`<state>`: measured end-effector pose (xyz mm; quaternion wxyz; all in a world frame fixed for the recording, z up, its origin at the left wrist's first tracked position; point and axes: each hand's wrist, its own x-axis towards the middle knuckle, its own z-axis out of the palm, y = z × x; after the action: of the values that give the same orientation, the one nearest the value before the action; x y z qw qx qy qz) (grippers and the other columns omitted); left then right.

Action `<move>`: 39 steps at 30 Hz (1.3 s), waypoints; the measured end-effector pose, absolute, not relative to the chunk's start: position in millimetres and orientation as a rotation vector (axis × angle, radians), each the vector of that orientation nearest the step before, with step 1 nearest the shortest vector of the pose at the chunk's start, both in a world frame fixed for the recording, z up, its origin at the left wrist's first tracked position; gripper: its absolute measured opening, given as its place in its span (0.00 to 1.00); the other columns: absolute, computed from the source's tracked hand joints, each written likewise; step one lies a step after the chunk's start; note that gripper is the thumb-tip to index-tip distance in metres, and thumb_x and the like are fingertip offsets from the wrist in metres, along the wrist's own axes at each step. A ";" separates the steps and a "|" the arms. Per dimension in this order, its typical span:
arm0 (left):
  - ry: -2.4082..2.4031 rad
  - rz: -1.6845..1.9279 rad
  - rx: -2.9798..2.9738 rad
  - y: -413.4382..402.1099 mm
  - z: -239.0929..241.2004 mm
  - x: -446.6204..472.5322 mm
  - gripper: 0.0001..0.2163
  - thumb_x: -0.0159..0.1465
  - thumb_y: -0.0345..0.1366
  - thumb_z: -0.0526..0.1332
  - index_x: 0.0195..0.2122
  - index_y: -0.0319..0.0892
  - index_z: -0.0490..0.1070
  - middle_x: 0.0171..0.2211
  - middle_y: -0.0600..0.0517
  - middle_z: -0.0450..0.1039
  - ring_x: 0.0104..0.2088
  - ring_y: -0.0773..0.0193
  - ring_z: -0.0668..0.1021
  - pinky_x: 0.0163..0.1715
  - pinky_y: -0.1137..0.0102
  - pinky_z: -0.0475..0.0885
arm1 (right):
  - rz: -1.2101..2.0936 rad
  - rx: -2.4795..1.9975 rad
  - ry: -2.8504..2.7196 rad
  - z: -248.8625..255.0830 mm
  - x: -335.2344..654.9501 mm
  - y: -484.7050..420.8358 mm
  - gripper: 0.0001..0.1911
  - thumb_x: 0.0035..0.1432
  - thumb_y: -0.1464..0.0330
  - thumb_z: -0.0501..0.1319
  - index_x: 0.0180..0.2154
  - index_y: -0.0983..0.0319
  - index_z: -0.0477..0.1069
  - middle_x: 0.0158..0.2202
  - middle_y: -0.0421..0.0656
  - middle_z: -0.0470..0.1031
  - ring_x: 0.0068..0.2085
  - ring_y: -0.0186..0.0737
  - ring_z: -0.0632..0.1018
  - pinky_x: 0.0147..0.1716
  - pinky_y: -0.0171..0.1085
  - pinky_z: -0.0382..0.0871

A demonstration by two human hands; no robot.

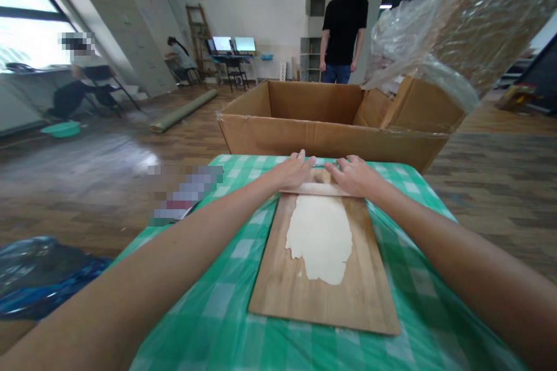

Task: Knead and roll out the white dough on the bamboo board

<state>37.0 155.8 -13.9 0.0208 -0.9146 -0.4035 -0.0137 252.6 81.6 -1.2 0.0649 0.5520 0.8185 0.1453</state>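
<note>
On the board (282, 298), dough (321, 235) lengthwise near-to-far; rolling pin (319, 189) crosswise, left-to-right.

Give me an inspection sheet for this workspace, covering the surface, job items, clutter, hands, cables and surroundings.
Surface: green-and-white checked tablecloth, creased in places.
Job's things: wooden board bearing a pale, ragged-edged dough sheet; rolling pin lying across the board's far part.
Clutter: blurred-out item at the table's left edge, can't tell what; blue plastic further left.
Hands: left hand on the pin's left end, right hand on its right end.
Cables: nothing seen on the table.
Surroundings: open cardboard box beyond the table; a standing person behind it; green basin on the floor.
</note>
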 end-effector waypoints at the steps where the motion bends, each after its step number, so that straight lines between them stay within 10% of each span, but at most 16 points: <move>1: -1.243 -0.050 -2.822 159.3 -13.8 38.0 0.27 0.78 0.43 0.35 0.71 0.37 0.55 0.72 0.34 0.53 0.71 0.46 0.60 0.66 0.54 0.59 | 0.458 1.656 2.465 -2.2 253.8 86.4 0.27 0.75 0.65 0.43 0.69 0.62 0.60 0.55 0.63 0.74 0.55 0.64 0.72 0.53 0.57 0.61; 39: -1.362 -0.327 -2.753 13.6 -13.8 -1.2 0.34 0.76 0.51 0.34 0.72 0.33 0.55 0.73 0.39 0.55 0.74 0.54 0.56 0.71 0.58 0.51 | 0.137 1.978 2.662 -11.2 224.1 -38.3 0.51 0.69 0.40 0.35 0.71 0.75 0.56 0.73 0.62 0.52 0.75 0.59 0.50 0.71 0.55 0.47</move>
<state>-1.2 13.6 -13.8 0.0263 -0.8909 -0.4409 -0.1057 224.1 -38.3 -11.2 -0.0889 0.5935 0.7989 0.0412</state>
